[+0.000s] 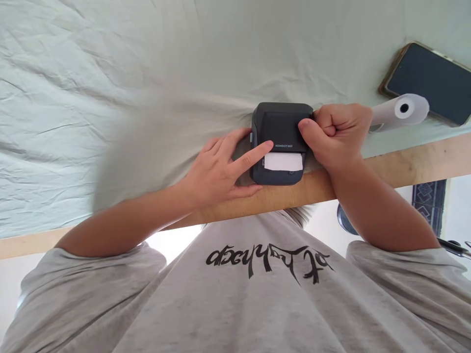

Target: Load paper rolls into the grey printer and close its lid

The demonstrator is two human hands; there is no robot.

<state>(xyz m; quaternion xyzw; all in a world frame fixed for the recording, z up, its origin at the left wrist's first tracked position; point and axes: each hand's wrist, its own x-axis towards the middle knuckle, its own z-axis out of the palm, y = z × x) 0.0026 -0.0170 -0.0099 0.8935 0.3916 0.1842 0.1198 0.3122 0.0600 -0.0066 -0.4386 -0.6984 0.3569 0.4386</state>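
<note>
A small black label printer (281, 130) lies near the front edge of the cloth-covered table, its NIIMBOT lettering readable on the lid. From the slot at its near side sticks a short white paper label (283, 161). My left hand (217, 169) holds the printer's left side: the index finger lies on top, the thumb is at the near left corner and the other fingers rest along the side. My right hand (340, 132) is closed at the printer's right side, fingers curled and thumb pressed on the lid's right edge. What its curled fingers touch is partly hidden.
Just right of my right hand lies a white paper roll (414, 109) with a dark core hole. A smartphone (430, 81) in a case lies behind it. Pale green wrinkled cloth (147, 73) covers the table, with a wooden front edge (412, 162).
</note>
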